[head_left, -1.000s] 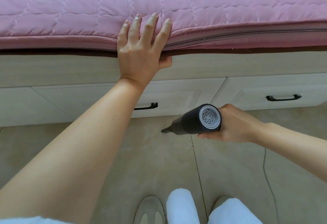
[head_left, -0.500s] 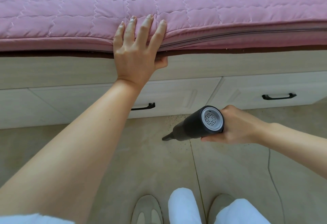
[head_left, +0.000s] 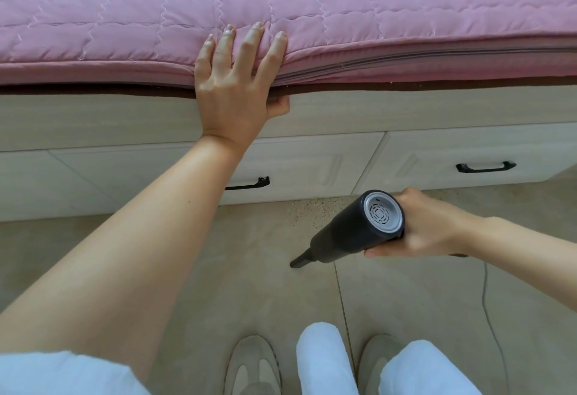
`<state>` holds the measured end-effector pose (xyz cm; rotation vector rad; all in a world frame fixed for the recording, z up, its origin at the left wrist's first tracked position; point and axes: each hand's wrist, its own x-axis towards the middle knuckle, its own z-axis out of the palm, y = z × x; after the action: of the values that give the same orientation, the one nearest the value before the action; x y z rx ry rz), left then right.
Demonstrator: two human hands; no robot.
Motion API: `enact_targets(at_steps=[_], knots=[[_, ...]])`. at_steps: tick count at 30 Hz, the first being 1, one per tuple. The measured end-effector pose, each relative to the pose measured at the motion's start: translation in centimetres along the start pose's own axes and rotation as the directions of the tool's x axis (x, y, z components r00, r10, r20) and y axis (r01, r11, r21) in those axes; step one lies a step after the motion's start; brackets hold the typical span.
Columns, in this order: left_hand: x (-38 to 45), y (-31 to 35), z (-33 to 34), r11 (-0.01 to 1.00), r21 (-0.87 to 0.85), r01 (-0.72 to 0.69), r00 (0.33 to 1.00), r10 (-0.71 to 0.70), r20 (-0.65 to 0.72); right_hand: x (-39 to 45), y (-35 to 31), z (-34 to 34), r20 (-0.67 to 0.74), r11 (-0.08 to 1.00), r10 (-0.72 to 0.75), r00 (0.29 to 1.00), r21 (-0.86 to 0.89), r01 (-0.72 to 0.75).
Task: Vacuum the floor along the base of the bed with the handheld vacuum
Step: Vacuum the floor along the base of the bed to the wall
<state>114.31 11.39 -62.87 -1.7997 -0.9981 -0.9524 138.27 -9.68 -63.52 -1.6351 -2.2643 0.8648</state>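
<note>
Currently the right hand [head_left: 427, 226] is wrapped around the black handheld vacuum [head_left: 359, 229], nozzle angled down-left onto the tiled floor [head_left: 218, 269], just short of scattered crumbs [head_left: 312, 210] at the bed base [head_left: 93, 120]; the left hand [head_left: 234, 88] lies flat, fingers spread, on the pink mattress [head_left: 406, 4] edge

Count: 1 handheld vacuum [head_left: 356, 232]; 2 hands [head_left: 231, 88] [head_left: 427, 226]; 2 drawer handles [head_left: 248, 184] [head_left: 485, 166]; 2 shoes [head_left: 251, 366] [head_left: 379, 355]; 1 bed [head_left: 343, 4].
</note>
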Motion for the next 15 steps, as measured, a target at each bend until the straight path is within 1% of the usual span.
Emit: enact_targets(at_steps=[4, 10, 15], knots=[[-0.1, 0.1, 0.0, 1.000, -0.009, 0.003, 1.000, -0.003, -0.005, -0.2, -0.1, -0.2, 0.041, 1.000, -0.017, 0.999, -0.007, 0.017], [-0.1, 0.0, 0.1, 1.000, 0.001, 0.011, 1.000, -0.011, -0.005, -0.4, 0.3, -1.0, 0.054, 1.000, -0.012, 0.998, -0.015, 0.013], [-0.3, 0.1, 0.1, 1.000, 0.010, 0.018, 1.000, -0.018, 0.003, -1.0, 1.0, -1.3, 0.007, 0.999, 0.012, 1.000, -0.037, -0.012]])
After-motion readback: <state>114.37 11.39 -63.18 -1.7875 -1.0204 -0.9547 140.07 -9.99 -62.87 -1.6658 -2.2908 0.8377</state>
